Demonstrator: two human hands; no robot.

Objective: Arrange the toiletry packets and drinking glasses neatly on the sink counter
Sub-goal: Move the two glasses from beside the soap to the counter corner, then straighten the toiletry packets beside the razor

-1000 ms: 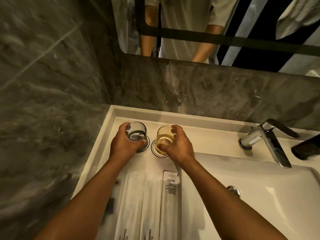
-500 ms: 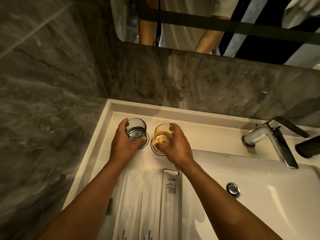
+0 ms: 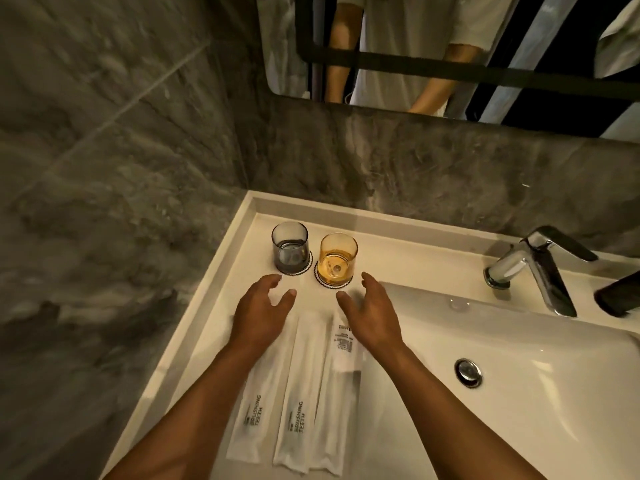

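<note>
A grey glass (image 3: 290, 248) and an amber glass (image 3: 337, 258) stand upright side by side on round coasters at the back left of the white sink counter (image 3: 221, 299). Three white toiletry packets lie in a row in front of them: left packet (image 3: 258, 407), middle packet (image 3: 301, 393), right packet (image 3: 341, 358). My left hand (image 3: 260, 311) hovers open just in front of the grey glass, apart from it. My right hand (image 3: 370, 311) hovers open in front of the amber glass, holding nothing. Both hands cover the packets' far ends.
A chrome faucet (image 3: 535, 268) stands at the back right over the basin (image 3: 519, 393) with its drain (image 3: 468, 372). A dark object (image 3: 620, 296) lies at the right edge. Dark marble walls close the left and back; a mirror (image 3: 450, 46) hangs above.
Both hands have let go of the glasses and drawn back toward me with fingers spread. The glasses stay on their coasters.
</note>
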